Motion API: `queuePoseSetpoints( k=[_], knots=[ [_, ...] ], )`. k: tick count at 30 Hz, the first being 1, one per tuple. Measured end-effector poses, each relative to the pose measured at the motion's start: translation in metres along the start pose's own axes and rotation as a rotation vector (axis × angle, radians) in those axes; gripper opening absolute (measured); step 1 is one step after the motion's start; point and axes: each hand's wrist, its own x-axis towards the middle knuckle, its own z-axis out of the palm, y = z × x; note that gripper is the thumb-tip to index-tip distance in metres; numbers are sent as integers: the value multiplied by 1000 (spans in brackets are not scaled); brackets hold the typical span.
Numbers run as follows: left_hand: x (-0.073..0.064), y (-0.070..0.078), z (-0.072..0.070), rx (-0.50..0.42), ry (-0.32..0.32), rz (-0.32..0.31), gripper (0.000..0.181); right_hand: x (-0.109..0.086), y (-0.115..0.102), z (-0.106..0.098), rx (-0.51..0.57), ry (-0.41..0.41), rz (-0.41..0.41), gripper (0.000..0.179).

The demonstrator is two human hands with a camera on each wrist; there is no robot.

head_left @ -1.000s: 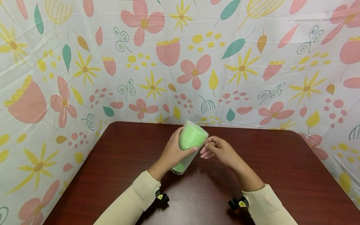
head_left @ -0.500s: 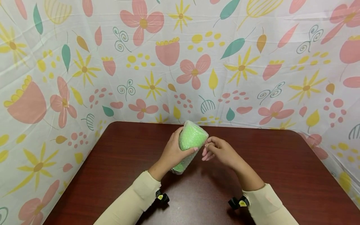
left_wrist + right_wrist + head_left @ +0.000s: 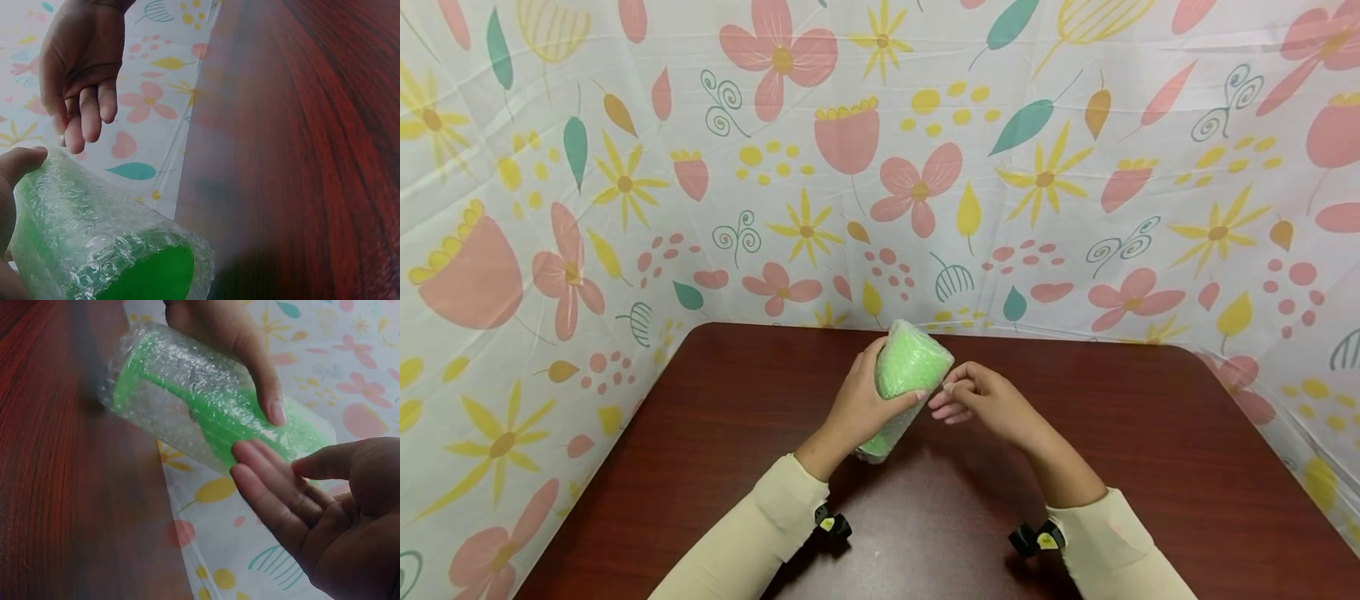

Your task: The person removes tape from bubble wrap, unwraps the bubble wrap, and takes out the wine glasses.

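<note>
A bubble-wrapped green object (image 3: 916, 365), roughly cylindrical, is held tilted above the table. My left hand (image 3: 861, 400) grips it from the left, thumb across its near side and fingers behind it. In the left wrist view, the smooth green end of the wrapped object (image 3: 150, 278) shows through the clear plastic. My right hand (image 3: 992, 402) is at its upper right edge, thumb and index finger pinched together at the bubble wrap (image 3: 169, 359). The other fingers (image 3: 275, 509) of that hand stretch out loosely below the pinch. What the wrapped object is stays hidden by the plastic.
A dark reddish-brown table (image 3: 737, 400) with rounded far corners lies below both hands. Behind and beside it hangs a white cloth (image 3: 917, 108) printed with flowers and leaves. A small black device (image 3: 1036, 542) sits at each sleeve cuff.
My right hand shifts slightly away from the wrapped object and then back toward it, thumb and index finger still together. My left hand keeps its grip, and the object stays nearly still.
</note>
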Motion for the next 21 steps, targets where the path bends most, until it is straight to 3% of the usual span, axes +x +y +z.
queuePoseSetpoints(
  k=[7,21],
  knots=[
    [0,-1,0,-7,-2,-5,98,-2,-3,-2,-57,46,42,23],
    [-1,0,1,-16,-42,-4,97,1,1,-2,-33,38,-5,29]
  ],
)
